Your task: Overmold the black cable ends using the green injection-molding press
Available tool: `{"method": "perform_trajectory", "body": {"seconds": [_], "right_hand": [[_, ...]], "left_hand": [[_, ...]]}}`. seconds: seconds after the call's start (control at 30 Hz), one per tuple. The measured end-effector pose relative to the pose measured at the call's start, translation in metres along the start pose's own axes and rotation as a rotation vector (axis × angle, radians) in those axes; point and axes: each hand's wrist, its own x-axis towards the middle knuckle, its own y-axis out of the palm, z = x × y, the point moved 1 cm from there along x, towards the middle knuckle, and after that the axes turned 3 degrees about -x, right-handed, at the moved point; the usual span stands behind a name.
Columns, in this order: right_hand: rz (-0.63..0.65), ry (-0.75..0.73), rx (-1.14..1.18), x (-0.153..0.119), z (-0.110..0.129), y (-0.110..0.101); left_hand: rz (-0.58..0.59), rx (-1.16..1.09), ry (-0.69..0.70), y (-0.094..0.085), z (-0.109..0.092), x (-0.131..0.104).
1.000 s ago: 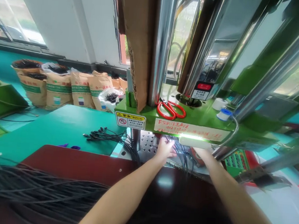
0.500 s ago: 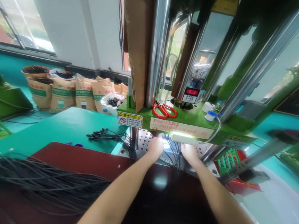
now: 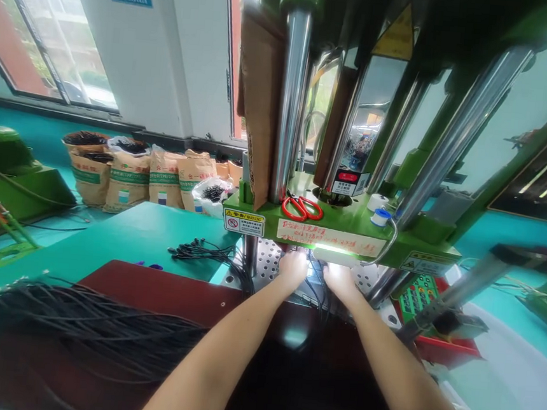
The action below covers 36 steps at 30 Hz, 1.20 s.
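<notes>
Under the front beam of a green press [image 3: 274, 199], both hands reach over a perforated metal plate [image 3: 269, 256]. My left hand [image 3: 293, 269] is curled closed at the lit middle of the plate; its fingertips are hidden, so what it grips does not show. Close by on the right, my right hand [image 3: 340, 280] has its fingers closed against several thin black cables [image 3: 316, 293]. These run down between the hands toward the front edge. Another bunch of black cables [image 3: 207, 251] with small connector ends lies left of the plate.
A lamp [image 3: 336, 256] hangs low over my hands. Red-handled scissors [image 3: 302, 208] and a blue-and-white spool [image 3: 381, 217] sit on the beam. A pile of black cables [image 3: 76, 322] covers the left front. A button panel [image 3: 417, 297] stands right; filled paper sacks [image 3: 127, 179] stand behind.
My hands have come closer together over the plate, the left one more curled now. The right hand has moved in against the cables. The camera view has shifted slightly.
</notes>
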Motion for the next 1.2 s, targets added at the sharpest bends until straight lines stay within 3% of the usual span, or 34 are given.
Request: {"method": "perform_trajectory", "body": {"seconds": [0.33,0.53,0.7,1.2], "right_hand": [[-0.138,-0.005,-0.063,0.004,-0.004,0.012],[-0.163,-0.058,-0.063,0.0,0.0,-0.002],[-0.156,-0.119,-0.066,-0.003,0.01,-0.006],[-0.149,-0.113,-0.035,0.012,0.015,0.012]], "left_hand": [[-0.036,0.047,0.066,0.011,0.003,0.006],[-0.095,0.086,0.098,0.005,-0.01,-0.001],[-0.064,0.105,0.18,0.013,-0.016,-0.004],[-0.112,0.119,0.175,0.024,-0.01,0.005]]}}
